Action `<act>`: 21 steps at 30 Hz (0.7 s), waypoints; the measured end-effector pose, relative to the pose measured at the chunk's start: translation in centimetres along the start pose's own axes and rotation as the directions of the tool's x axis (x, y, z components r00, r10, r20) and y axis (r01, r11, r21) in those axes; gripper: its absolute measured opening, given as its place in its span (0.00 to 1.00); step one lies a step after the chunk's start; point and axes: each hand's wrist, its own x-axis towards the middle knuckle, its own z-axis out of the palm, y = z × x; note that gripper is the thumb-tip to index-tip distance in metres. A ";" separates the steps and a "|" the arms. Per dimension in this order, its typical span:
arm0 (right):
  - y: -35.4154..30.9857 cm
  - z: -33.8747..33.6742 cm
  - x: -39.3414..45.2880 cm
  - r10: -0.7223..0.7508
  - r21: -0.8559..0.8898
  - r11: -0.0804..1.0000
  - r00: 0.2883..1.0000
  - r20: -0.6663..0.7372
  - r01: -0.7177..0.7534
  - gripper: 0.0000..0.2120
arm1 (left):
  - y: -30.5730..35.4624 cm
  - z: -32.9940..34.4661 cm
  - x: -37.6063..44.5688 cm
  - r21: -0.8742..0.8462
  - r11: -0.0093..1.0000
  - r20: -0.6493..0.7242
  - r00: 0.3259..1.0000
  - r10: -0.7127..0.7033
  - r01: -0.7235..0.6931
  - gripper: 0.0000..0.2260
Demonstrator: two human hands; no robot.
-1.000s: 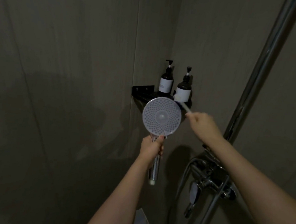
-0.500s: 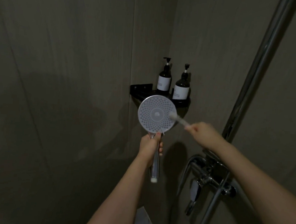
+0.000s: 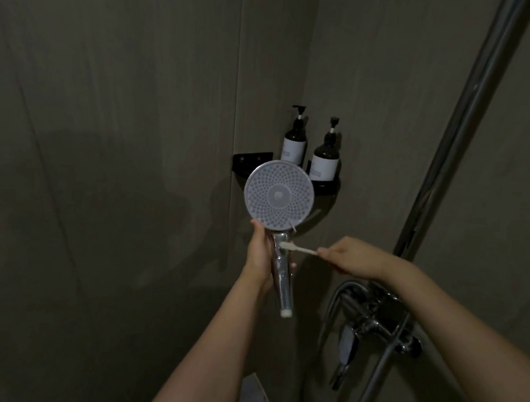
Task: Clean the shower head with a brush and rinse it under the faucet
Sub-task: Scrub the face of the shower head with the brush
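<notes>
A round grey shower head (image 3: 279, 195) with many small nozzles faces me, upright on a chrome handle. My left hand (image 3: 259, 250) grips that handle just below the disc. In my right hand (image 3: 352, 257) I pinch a small white brush (image 3: 298, 249), held level, and its bristle end touches the chrome neck under the disc. The chrome faucet (image 3: 362, 320) with its lever sits low on the right wall, below my right forearm.
Two dark pump bottles (image 3: 294, 141) (image 3: 325, 161) stand on a black corner shelf (image 3: 329, 186) right behind the shower head. A chrome riser pipe (image 3: 469, 127) runs diagonally up the right wall. Grey tiled walls close in on both sides.
The brush went from the disc's upper right edge, across its face, down to the neck of the handle. The shower head tilted slightly left.
</notes>
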 end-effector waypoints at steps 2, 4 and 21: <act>-0.7 0.1 0.7 -0.023 -0.022 1.000 0.997 -0.069 0.021 0.24 | 0.4 0.3 0.0 0.006 1.000 0.039 0.999 0.002 -0.002 0.35; -1.2 -0.1 1.0 -0.030 -0.043 0.999 0.990 -0.135 0.025 0.24 | 0.7 0.6 -0.2 0.010 1.000 0.066 0.998 0.002 -0.003 0.34; -0.8 0.7 0.0 0.025 -0.274 0.961 0.975 0.223 0.038 0.23 | 1.6 0.6 0.0 0.106 0.993 0.038 0.998 0.048 -0.052 0.33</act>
